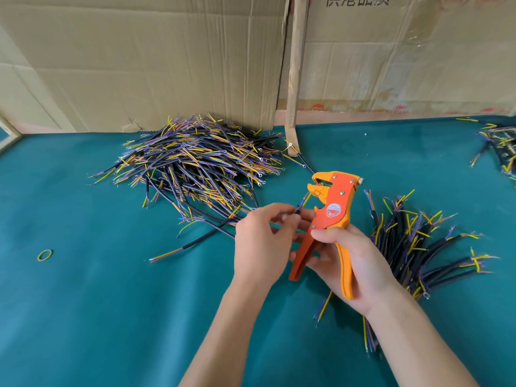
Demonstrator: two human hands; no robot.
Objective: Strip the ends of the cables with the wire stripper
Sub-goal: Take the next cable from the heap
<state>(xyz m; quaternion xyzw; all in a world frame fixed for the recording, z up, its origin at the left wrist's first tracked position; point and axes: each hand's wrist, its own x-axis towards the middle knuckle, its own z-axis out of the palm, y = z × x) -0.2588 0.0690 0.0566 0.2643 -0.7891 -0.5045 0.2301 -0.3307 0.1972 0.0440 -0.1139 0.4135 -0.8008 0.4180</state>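
Green tabletop backed by cardboard; at centre frame the right hand has its grip curled round the handles of the orange wire stripper, jaws parted; the left hand pinches a cable just beside those jaws; cable heaps lie upper centre and right

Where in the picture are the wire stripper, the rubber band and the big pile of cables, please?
wire stripper (333,210): head view, on the round label on its body.
rubber band (44,255): head view, on the ring lying on the green cloth.
big pile of cables (195,166): head view, on the middle of the heap.
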